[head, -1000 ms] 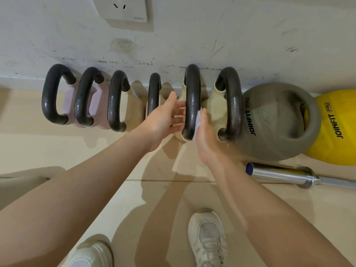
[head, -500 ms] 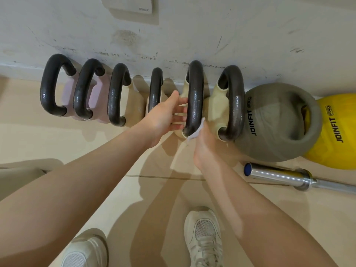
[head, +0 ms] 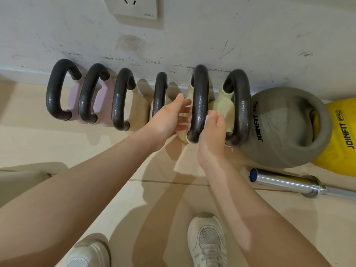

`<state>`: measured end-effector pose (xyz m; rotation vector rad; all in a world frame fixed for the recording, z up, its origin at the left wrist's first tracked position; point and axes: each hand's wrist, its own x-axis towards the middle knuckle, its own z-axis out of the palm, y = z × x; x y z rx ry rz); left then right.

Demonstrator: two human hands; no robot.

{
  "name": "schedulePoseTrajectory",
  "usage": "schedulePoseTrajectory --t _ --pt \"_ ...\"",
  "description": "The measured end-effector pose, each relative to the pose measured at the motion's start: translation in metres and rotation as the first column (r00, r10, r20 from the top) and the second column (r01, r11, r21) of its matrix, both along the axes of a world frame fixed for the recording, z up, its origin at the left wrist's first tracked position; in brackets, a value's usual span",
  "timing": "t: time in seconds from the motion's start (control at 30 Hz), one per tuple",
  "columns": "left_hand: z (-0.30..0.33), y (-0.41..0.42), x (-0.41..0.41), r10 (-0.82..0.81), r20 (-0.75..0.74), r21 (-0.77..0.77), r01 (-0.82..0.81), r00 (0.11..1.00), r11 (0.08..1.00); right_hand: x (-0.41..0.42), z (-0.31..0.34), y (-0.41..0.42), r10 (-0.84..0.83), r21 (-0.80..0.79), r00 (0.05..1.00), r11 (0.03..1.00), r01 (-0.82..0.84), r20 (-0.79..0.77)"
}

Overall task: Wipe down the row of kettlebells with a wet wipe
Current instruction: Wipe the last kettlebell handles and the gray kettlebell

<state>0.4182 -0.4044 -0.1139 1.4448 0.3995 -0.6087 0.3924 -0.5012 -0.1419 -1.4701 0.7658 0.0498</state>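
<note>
Several kettlebells with dark handles stand in a row along the wall. The fifth from the left has a dark handle (head: pixel 199 101) on a cream body. My left hand (head: pixel 169 117) reaches in from its left, fingers spread and touching the handle's side. My right hand (head: pixel 212 130) presses a white wet wipe (head: pixel 207 118) against the handle's right side; only a sliver of the wipe shows. Two pink kettlebells (head: pixel 74 97) are at the far left, a cream one (head: pixel 226 105) stands just right of my right hand.
A large grey kettlebell (head: pixel 285 128) and a yellow one (head: pixel 342 139) lie at the right. A chrome barbell end (head: pixel 285 183) rests on the floor near my right forearm. My white shoes (head: pixel 207 241) are below. A wall socket (head: pixel 133 7) sits above.
My right hand with the wipe has slid up the right side of the handle from its lower end. My left hand stays against the handle's left side.
</note>
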Motion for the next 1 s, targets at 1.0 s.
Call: schedulePoseTrajectory --t 1.0 --pt "-0.015 -0.003 0.031 -0.167 0.083 -0.078 0.173 0.983 0.982 0.054 0.002 -0.034 0.700 -0.251 0.627 0.711 -0.657 0.343"
